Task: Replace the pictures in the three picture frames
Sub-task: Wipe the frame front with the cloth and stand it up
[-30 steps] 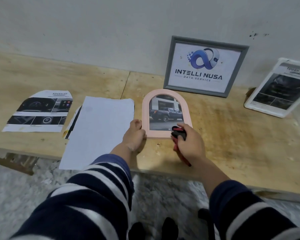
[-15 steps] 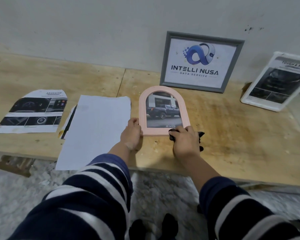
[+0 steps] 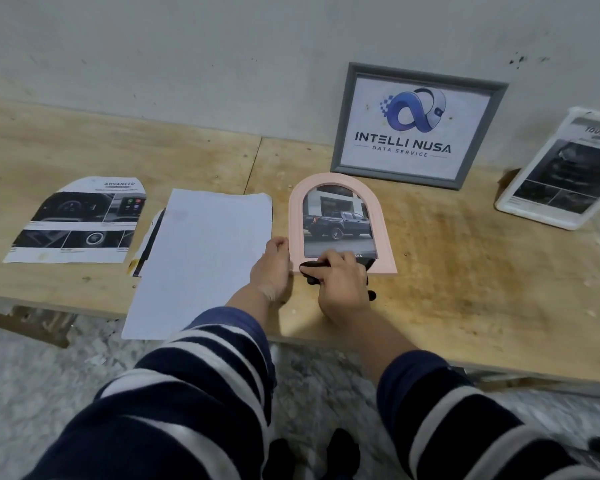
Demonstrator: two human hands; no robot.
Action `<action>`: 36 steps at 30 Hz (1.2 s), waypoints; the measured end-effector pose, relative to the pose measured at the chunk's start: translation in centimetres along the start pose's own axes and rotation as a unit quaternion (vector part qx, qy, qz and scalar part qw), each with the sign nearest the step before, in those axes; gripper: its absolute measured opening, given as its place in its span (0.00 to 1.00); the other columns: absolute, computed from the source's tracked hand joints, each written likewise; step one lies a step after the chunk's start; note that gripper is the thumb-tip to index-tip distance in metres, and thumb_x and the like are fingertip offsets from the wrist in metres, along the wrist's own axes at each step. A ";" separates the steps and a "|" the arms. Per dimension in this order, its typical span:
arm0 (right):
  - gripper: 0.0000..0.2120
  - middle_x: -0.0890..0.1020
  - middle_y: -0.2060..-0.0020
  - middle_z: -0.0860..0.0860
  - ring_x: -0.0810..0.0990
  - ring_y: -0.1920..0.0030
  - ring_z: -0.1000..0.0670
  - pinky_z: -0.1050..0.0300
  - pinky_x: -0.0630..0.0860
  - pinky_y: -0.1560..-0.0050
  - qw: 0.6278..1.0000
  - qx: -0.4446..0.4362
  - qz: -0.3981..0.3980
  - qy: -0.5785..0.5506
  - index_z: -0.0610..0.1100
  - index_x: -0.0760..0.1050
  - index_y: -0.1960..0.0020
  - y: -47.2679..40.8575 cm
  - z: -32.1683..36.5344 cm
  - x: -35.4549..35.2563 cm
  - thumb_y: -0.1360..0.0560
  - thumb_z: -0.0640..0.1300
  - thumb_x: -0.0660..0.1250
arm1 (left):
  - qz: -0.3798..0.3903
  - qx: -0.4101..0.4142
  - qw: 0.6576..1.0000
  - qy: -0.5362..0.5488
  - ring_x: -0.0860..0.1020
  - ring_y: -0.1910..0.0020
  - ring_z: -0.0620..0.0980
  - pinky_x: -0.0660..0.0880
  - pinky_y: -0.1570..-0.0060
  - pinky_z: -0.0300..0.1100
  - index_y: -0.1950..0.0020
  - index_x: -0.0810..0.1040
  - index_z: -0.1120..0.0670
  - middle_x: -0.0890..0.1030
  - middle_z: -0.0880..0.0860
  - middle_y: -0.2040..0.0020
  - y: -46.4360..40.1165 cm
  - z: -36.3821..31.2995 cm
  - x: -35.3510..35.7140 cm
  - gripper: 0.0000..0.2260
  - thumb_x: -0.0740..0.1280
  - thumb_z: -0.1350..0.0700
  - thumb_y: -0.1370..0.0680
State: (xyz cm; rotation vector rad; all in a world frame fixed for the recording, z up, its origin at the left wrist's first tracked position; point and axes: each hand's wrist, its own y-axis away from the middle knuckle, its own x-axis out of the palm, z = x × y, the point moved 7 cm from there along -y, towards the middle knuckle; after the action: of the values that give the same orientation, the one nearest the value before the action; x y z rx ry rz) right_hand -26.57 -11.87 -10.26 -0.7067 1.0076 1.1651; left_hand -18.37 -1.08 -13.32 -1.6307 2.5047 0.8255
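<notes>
- I see the pink arched frame point(image 3: 342, 221) lying flat on the wooden table point(image 3: 465, 258), just in front of the grey frame point(image 3: 417, 124).
- The pink frame holds a picture of a dark pickup truck point(image 3: 336, 223); at its bottom edge I can read only the letters "OTA", the rest being covered by my right hand.
- My left hand point(image 3: 271, 268) grips the frame's lower left edge, thumb on top of the rim and fingers curled against its side.
- My right hand point(image 3: 342, 289) lies over the frame's bottom edge, fingers curled round a black tool point(image 3: 312, 266); I cannot tell what tool it is.
- The grey frame leans against the wall and reads "INTELLI NUSA DATA SERVICE" under a blue looped logo.
- A white frame point(image 3: 561, 174) stands tilted at far right; its heading starts "TOUGH &", then is cut off.
- A blank white sheet point(image 3: 201, 258) lies just left of the pink frame, overhanging the table's near edge.
- Further left lies a car interior print point(image 3: 80, 220) with an arched top, headed "ADVANCED"; its smaller text is too small to read.
</notes>
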 end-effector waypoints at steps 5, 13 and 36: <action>0.22 0.76 0.48 0.51 0.81 0.51 0.45 0.57 0.79 0.54 0.947 0.123 -0.086 -0.283 0.54 0.81 0.55 -0.4 -3.2 -2.9 0.22 0.30 0.56 | 0.016 0.020 0.998 -0.056 0.73 0.41 0.57 0.68 0.35 0.52 0.28 0.63 0.51 0.76 0.53 0.39 0.7 -0.4 -0.1 0.17 0.50 0.50 0.16; 0.24 0.81 0.51 0.42 0.83 0.64 0.36 0.42 0.82 0.66 0.835 0.321 -0.143 -0.423 0.54 0.77 0.58 1.3 -10.9 -7.8 0.24 0.31 0.49 | -0.047 0.117 0.980 -0.155 0.75 0.41 0.57 0.69 0.41 0.48 0.28 0.60 0.52 0.76 0.51 0.36 3.2 -2.4 0.3 0.27 0.63 0.46 0.24; 0.15 0.71 0.42 0.50 0.67 0.41 0.46 0.51 0.64 0.47 0.985 -0.082 0.098 0.119 0.56 0.73 0.35 -0.9 0.9 -2.9 0.19 0.45 0.56 | -0.123 0.197 0.908 -0.349 0.53 0.23 0.48 0.44 0.25 0.44 0.22 0.52 0.57 0.58 0.52 0.22 2.9 -0.2 2.2 0.29 0.58 0.52 0.20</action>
State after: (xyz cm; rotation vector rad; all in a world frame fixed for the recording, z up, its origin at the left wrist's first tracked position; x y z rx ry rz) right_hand -25.70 -12.52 -7.30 -0.9091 1.2110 1.3702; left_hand -21.81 -2.12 -12.63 -1.1928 1.7750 0.6559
